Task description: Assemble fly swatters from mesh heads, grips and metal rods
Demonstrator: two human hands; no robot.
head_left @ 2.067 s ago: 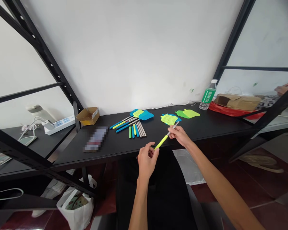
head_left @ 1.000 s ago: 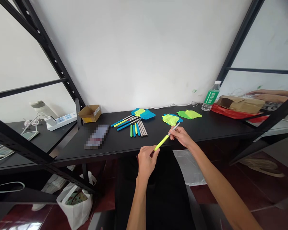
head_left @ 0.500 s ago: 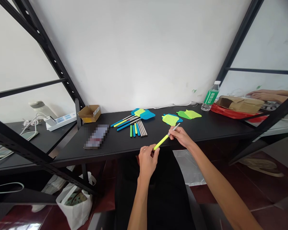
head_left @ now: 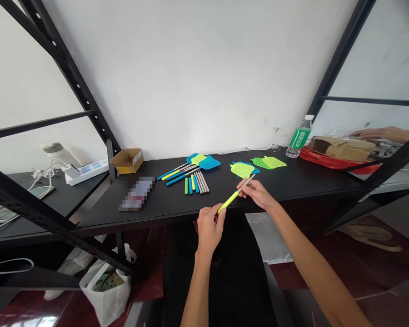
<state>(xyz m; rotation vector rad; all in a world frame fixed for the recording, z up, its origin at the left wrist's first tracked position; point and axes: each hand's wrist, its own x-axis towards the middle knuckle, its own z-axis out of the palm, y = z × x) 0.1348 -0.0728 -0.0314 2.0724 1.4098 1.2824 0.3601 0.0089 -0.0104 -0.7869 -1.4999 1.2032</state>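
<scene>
My left hand (head_left: 209, 227) is closed on the lower end of a yellow-green fly swatter handle (head_left: 228, 202), in front of the table edge. A thin metal rod (head_left: 248, 180) extends from the handle's upper end, and my right hand (head_left: 255, 193) pinches it near where the two meet. Just beyond my right hand lie a yellow mesh swatter head (head_left: 241, 170) over a blue one, and two green heads (head_left: 274, 162). To the left are loose coloured handles (head_left: 192, 183), bare metal rods (head_left: 203, 182) and several assembled swatters (head_left: 180, 175) with blue and yellow heads.
On the black table (head_left: 163, 209) are a small open cardboard box (head_left: 127, 162), a pixelated flat object (head_left: 138, 194) and a water bottle (head_left: 299, 137). Black shelf posts flank both sides. At right, another person's hand (head_left: 383, 133) is near a cardboard box (head_left: 341, 149) on red plastic.
My right hand has shifted very slightly left along with the rod; both hands keep their grip. The other person's hand at the right has changed its pose.
</scene>
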